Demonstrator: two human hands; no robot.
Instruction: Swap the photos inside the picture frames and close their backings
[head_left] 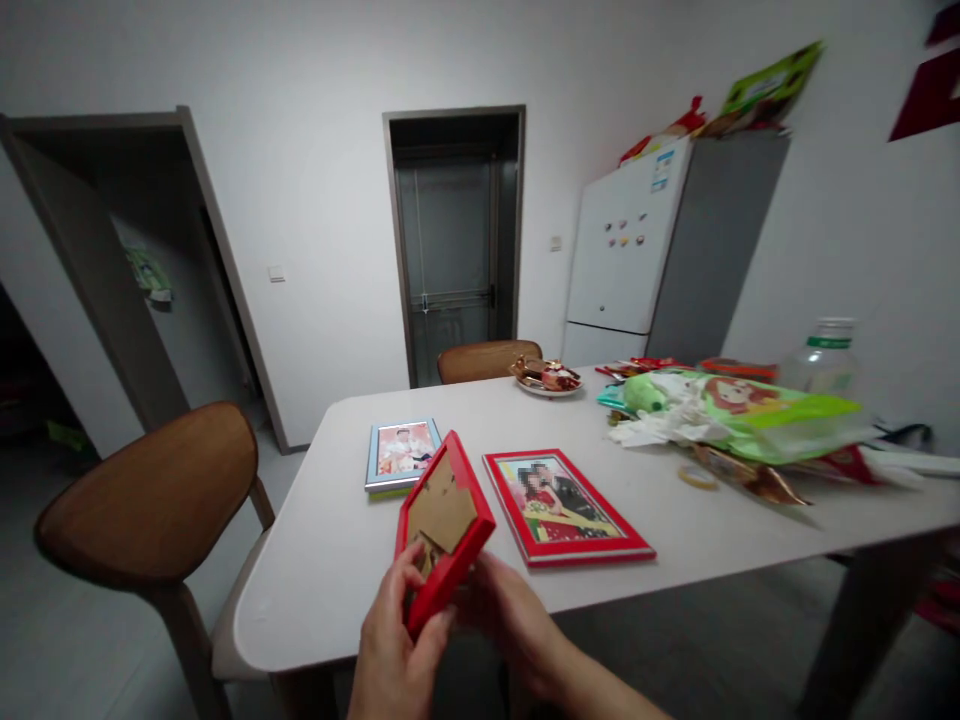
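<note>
A red picture frame (442,505) is held up at a tilt over the table's front edge, its brown backing board facing me. My left hand (401,635) grips its lower left corner, fingers on the backing and thumb on the red rim. Behind the lower right side is my right hand (517,615), its fingers mostly hidden by the frame and curled towards it. A larger red picture frame (570,505) with a photo of two people lies face up to the right. Farther back on the left lies a light blue picture frame (403,452), also photo side up.
The white table (315,580) carries a plate of snacks (547,378) at the back. On its right are a green plastic bag (750,410), a tape roll (697,477) and a clear bottle (825,360). A brown chair (157,490) stands left; another chair (487,360) is behind.
</note>
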